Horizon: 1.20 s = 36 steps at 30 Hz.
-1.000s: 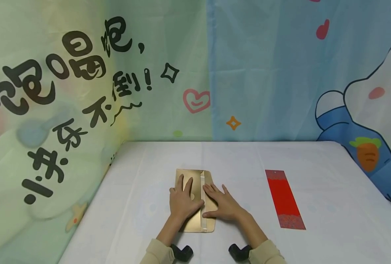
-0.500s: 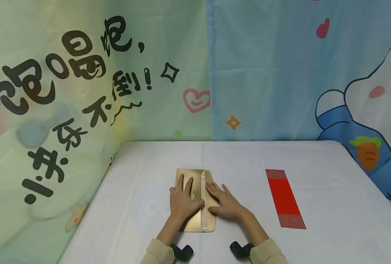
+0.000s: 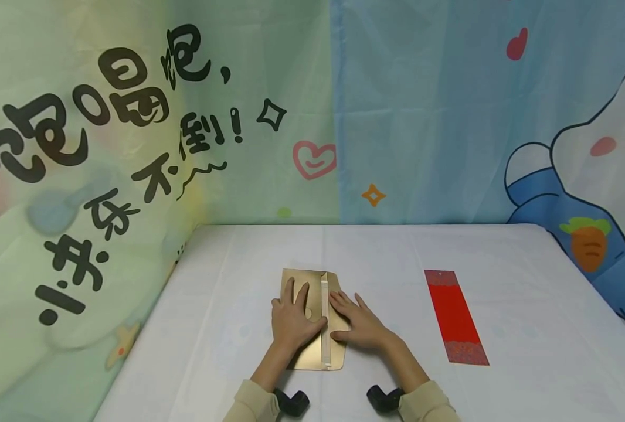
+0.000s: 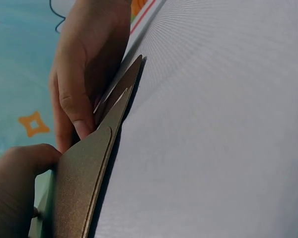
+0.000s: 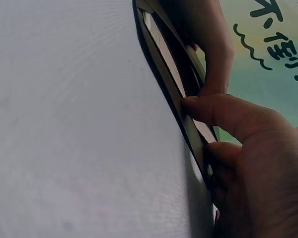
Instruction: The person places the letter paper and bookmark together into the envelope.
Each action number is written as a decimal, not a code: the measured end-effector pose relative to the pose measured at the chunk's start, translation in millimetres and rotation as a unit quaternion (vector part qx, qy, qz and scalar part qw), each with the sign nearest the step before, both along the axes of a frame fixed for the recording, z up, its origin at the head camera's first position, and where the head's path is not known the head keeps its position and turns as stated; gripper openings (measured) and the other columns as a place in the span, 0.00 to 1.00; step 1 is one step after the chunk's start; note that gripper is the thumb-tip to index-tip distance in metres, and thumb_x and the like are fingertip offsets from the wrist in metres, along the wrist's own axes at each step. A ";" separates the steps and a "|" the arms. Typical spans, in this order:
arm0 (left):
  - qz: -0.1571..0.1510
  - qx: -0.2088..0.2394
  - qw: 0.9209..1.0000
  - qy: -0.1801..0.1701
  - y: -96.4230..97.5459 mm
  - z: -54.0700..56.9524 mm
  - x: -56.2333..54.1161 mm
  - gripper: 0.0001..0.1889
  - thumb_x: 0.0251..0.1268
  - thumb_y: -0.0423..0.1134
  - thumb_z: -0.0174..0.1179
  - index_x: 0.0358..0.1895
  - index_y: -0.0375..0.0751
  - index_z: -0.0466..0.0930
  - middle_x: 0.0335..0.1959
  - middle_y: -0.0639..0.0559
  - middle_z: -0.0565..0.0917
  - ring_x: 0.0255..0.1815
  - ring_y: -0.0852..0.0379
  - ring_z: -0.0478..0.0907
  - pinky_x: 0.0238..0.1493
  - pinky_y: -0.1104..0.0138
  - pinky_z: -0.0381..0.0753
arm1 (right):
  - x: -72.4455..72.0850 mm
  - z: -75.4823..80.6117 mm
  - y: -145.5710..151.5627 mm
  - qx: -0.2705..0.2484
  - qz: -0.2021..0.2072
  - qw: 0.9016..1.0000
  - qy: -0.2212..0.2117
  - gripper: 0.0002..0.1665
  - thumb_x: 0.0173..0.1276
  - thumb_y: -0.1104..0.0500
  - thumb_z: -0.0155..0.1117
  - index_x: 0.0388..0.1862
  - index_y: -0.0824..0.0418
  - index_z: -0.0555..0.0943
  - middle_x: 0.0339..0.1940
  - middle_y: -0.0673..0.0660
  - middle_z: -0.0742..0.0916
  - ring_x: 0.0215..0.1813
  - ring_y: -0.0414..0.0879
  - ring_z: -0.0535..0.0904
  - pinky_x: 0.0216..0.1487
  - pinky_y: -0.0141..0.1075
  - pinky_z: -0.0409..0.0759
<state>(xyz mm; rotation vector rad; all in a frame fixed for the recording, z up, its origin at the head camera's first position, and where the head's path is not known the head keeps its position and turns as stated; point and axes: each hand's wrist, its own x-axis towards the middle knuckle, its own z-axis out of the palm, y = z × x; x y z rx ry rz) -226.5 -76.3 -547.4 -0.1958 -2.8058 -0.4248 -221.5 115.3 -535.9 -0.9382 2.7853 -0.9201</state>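
Note:
A gold envelope [image 3: 309, 356] lies on the table in the head view, its flap [image 3: 336, 355] spread out to the right. A pale strip [image 3: 325, 349] runs along the flap's base. My left hand [image 3: 293, 325] rests on the envelope's body with fingers spread, the thumb reaching the strip. On the flap rests my right hand [image 3: 364, 326], its fingers extended and the thumb apart. In the left wrist view, the envelope [image 4: 84, 183] shows a slightly raised opening between both hands. The right wrist view shows my right thumb and fingers [image 5: 228, 111] along the flap's edge.
A long red strip [image 3: 456, 316] with speckled ends lies to the right on the white table [image 3: 386, 258]. Black wrist-worn pieces [image 3: 291, 404] sit below both hands. A printed cloth backdrop [image 3: 418, 117] stands behind and to the left.
My right hand has shifted slightly right, its thumb and fingertips moving off the pale strip onto the flap. The left hand and the envelope have stayed in place.

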 end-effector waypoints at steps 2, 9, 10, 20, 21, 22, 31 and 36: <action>0.000 -0.001 1.000 0.002 -0.2 -0.5 -0.2 0.45 0.36 0.68 0.58 0.64 0.51 0.68 0.69 0.43 0.58 0.36 0.42 0.69 0.31 0.60 0.69 | -0.2 -0.2 -0.5 0.001 -0.002 1.000 0.000 0.49 0.56 0.42 0.60 0.69 0.70 0.59 0.70 0.63 0.62 0.72 0.58 0.50 0.66 0.56 0.39; 0.001 -0.001 1.000 0.008 -0.6 -1.5 -0.7 0.45 0.37 0.68 0.59 0.64 0.52 0.68 0.69 0.43 0.59 0.35 0.42 0.69 0.31 0.61 0.69 | 0.6 0.0 -2.0 0.005 -0.008 1.000 0.009 0.49 0.54 0.41 0.60 0.68 0.69 0.60 0.70 0.62 0.63 0.71 0.57 0.51 0.66 0.55 0.39; 0.002 -0.001 1.000 0.010 -0.6 -1.3 -0.6 0.45 0.37 0.68 0.59 0.64 0.52 0.68 0.69 0.43 0.59 0.35 0.42 0.69 0.30 0.61 0.69 | 0.6 -0.3 -2.4 0.006 -0.010 1.000 0.012 0.49 0.54 0.42 0.60 0.68 0.69 0.60 0.70 0.62 0.63 0.71 0.57 0.51 0.66 0.55 0.40; 0.001 -0.006 1.000 0.008 0.1 0.0 0.5 0.45 0.37 0.68 0.58 0.64 0.51 0.68 0.69 0.42 0.58 0.35 0.41 0.69 0.31 0.61 0.69 | -0.7 -5.5 -4.8 0.039 -0.035 0.998 0.021 0.49 0.52 0.40 0.58 0.70 0.63 0.60 0.71 0.58 0.63 0.72 0.54 0.53 0.67 0.53 0.43; 0.001 -0.007 1.000 0.007 0.2 0.2 0.4 0.45 0.37 0.68 0.58 0.64 0.51 0.68 0.69 0.42 0.58 0.36 0.41 0.69 0.31 0.60 0.69 | -0.9 -5.9 -5.0 0.041 -0.036 0.998 0.022 0.49 0.52 0.40 0.58 0.70 0.62 0.60 0.71 0.57 0.63 0.72 0.54 0.53 0.67 0.53 0.43; 0.002 -0.007 1.000 0.006 0.2 0.3 0.3 0.45 0.37 0.68 0.58 0.64 0.51 0.68 0.69 0.42 0.58 0.36 0.41 0.69 0.32 0.60 0.69 | -1.1 -6.4 -5.2 0.043 -0.038 0.998 0.025 0.49 0.52 0.39 0.57 0.70 0.62 0.60 0.71 0.57 0.63 0.71 0.54 0.53 0.67 0.53 0.43; 0.001 -0.001 1.000 0.006 0.9 -0.3 1.0 0.44 0.37 0.68 0.58 0.64 0.51 0.68 0.69 0.43 0.58 0.35 0.42 0.69 0.29 0.62 0.70 | 1.3 -5.7 -5.7 0.058 -0.040 0.997 0.027 0.50 0.54 0.37 0.56 0.70 0.62 0.61 0.71 0.57 0.63 0.72 0.54 0.52 0.67 0.53 0.43; 0.002 -0.005 1.000 0.010 0.5 -0.6 0.4 0.45 0.37 0.68 0.58 0.64 0.51 0.68 0.69 0.43 0.59 0.35 0.41 0.69 0.30 0.61 0.70 | 2.3 -3.8 -6.4 0.059 -0.039 0.997 0.036 0.49 0.55 0.36 0.56 0.70 0.63 0.61 0.71 0.58 0.63 0.71 0.54 0.53 0.67 0.53 0.43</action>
